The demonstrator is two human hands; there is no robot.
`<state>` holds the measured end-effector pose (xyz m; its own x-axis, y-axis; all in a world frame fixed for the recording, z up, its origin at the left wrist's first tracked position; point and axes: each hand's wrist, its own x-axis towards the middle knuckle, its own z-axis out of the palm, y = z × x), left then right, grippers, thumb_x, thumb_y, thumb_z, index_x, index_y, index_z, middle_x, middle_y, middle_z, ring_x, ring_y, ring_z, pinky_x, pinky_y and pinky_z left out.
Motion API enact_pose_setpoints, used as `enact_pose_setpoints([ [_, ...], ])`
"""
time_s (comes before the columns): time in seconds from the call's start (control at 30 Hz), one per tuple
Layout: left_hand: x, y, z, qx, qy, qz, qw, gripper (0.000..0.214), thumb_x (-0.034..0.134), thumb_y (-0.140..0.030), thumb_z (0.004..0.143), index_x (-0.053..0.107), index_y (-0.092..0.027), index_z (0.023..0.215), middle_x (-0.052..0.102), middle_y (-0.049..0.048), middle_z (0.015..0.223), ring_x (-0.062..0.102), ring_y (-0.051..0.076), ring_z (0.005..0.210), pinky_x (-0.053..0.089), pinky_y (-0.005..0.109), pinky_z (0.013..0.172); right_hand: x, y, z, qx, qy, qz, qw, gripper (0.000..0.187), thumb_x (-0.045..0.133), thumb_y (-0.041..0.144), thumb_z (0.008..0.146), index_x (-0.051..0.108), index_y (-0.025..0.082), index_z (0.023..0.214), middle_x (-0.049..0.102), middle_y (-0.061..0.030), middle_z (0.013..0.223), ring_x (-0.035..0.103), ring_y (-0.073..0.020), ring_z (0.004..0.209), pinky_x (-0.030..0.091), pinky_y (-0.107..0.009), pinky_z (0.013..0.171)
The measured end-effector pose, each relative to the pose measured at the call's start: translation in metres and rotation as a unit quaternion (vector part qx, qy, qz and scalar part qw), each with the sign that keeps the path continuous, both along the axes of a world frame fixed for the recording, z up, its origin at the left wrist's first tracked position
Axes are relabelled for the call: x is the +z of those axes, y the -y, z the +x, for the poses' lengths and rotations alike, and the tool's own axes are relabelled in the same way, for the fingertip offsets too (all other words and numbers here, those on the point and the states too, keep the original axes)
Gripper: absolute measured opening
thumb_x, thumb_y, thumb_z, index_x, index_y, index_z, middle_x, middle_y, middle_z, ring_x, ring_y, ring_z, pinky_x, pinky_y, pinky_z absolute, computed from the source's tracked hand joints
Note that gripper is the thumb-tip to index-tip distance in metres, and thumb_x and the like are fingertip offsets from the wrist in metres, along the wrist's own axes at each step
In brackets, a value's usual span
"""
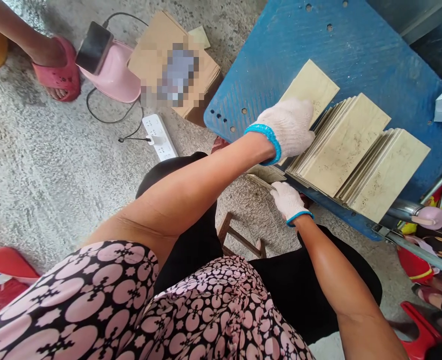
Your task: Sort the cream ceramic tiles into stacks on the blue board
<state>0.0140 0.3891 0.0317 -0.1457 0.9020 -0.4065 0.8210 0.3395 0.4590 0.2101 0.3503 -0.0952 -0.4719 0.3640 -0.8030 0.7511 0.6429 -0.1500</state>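
My left hand [290, 127], in a white knit glove with a blue cuff, is closed over a pale, thin rectangular wooden sheet [314, 82] on the blue tabletop. Its fingers are curled and partly hidden. Right beside it stands a tilted stack of similar sheets [350, 140], with a second stack [393, 170] farther right. Below the table's near edge, my right hand [288, 200], gloved the same way, pinches the end of some thin sheets [266, 174]. How many it holds I cannot tell.
The blue table [281, 55] has bolt holes. On the floor are a cardboard box [153, 45], a pink stool [118, 75] with a phone on it, and a power strip [159, 135]. A flask [404, 210] is at the table's right edge. Another person's foot [58, 70] is at upper left.
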Motion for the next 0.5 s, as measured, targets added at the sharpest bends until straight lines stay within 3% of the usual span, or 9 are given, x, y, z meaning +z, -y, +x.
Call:
enact_pose_setpoints([
  [0.23, 0.009, 0.003, -0.001, 0.013, 0.021, -0.001, 1.0, 0.043, 0.051, -0.03, 0.093, 0.06, -0.015, 0.132, 0.06, 0.0097, 0.135, 0.055, 0.027, 0.125, 0.044, 0.033, 0.106, 0.01, -0.006, -0.008, 0.042, 0.01, 0.028, 0.999, 0.032, 0.035, 0.027, 0.101, 0.063, 0.02, 0.115, 0.065, -0.014, 0.116, 0.066, -0.0297, 0.099, 0.044, -0.036, 0.074],
  [0.4, 0.011, 0.004, -0.003, 0.015, 0.032, -0.013, 0.999, 0.043, 0.053, -0.033, 0.093, 0.062, -0.019, 0.132, 0.059, 0.0086, 0.137, 0.054, 0.027, 0.127, 0.045, 0.034, 0.106, 0.041, -0.014, -0.006, 0.105, -0.056, 0.031, 0.992, 0.031, 0.037, 0.029, 0.102, 0.063, 0.018, 0.115, 0.067, -0.0126, 0.113, 0.065, -0.0262, 0.102, 0.044, -0.034, 0.083],
  [0.5, 0.013, 0.004, -0.006, 0.032, 0.044, -0.039, 0.998, 0.043, 0.054, -0.036, 0.091, 0.063, -0.025, 0.132, 0.061, 0.0064, 0.133, 0.056, 0.028, 0.125, 0.047, 0.037, 0.103, 0.062, -0.023, -0.002, 0.092, -0.121, -0.017, 0.988, 0.029, 0.04, 0.027, 0.101, 0.065, 0.017, 0.111, 0.069, -0.0111, 0.111, 0.063, -0.0236, 0.105, 0.043, -0.031, 0.089],
])
